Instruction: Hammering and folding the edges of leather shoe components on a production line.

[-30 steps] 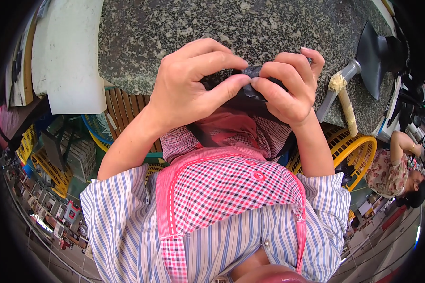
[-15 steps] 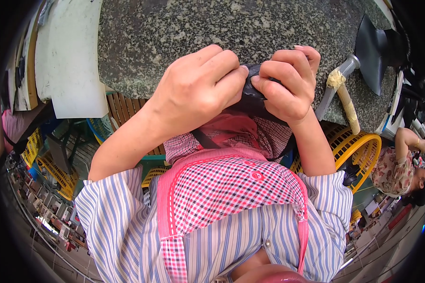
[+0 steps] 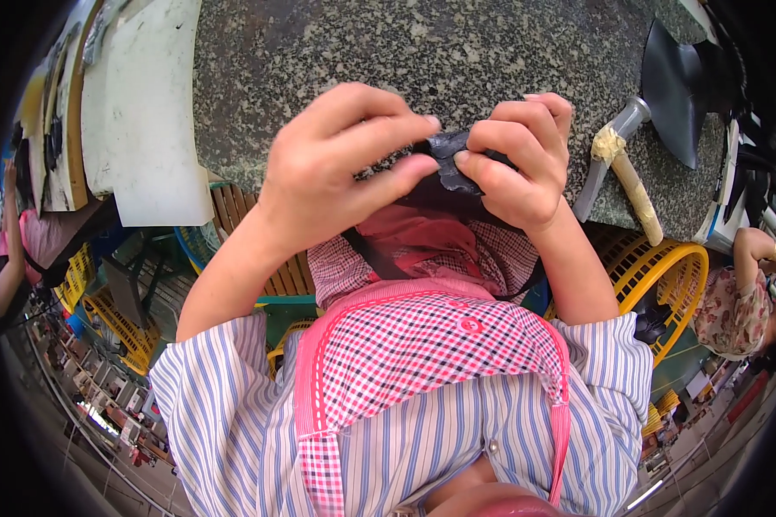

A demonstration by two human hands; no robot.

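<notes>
A crumpled piece of black, leather-like material (image 3: 451,164) is in front of me, above my lap at the near edge of the stone slab. My right hand (image 3: 523,164) pinches it between thumb and curled fingers. Just left of it, my left hand (image 3: 341,164) has thumb and fingers parted, with the tips close to the material's left edge. Whether those tips still touch it is hard to see. The lower part of the black material hangs in shadow below my hands.
On the speckled stone slab (image 3: 345,52) at right lies a hammer (image 3: 636,198) with a tape-wrapped handle, beside a curved black piece (image 3: 674,95). A white board (image 3: 159,164) is at left. Yellow baskets (image 3: 698,284) stand below. Another person (image 3: 737,302) sits at far right.
My left thumb and fingers have spread apart from a pinch and shifted slightly left, exposing more of the black material. My right hand keeps its pinch.
</notes>
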